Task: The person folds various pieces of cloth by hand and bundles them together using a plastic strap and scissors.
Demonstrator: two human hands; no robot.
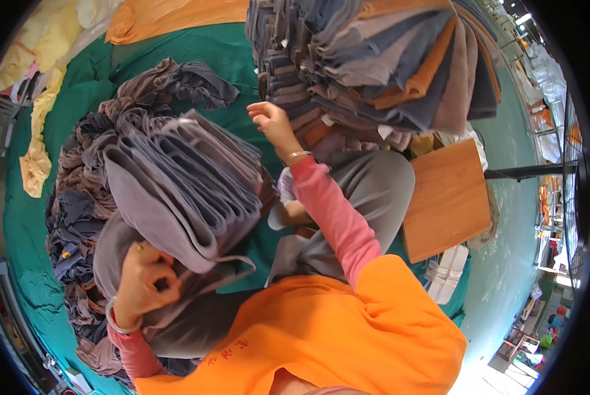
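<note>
A stack of folded grey and mauve cloth pieces [186,182] stands tilted over my bent leg, left of the middle. My left hand [149,276] is at the stack's lower edge, fingers curled, against the grey cloth; whether it grips the cloth is unclear. A narrow strip of fabric [240,264] loops out from the stack's lower corner. My right hand [270,121] is raised to the right of the stack, above the green sheet, fingers apart, with nothing in it. A metal bangle is on each wrist.
Crumpled dark and mauve cloths [85,168] lie along the left on a green sheet [33,237]. A tall pile of folded grey, brown and orange cloths [398,59] stands at the upper right. A wooden board [448,202] and a tied white bundle [448,274] are at my right.
</note>
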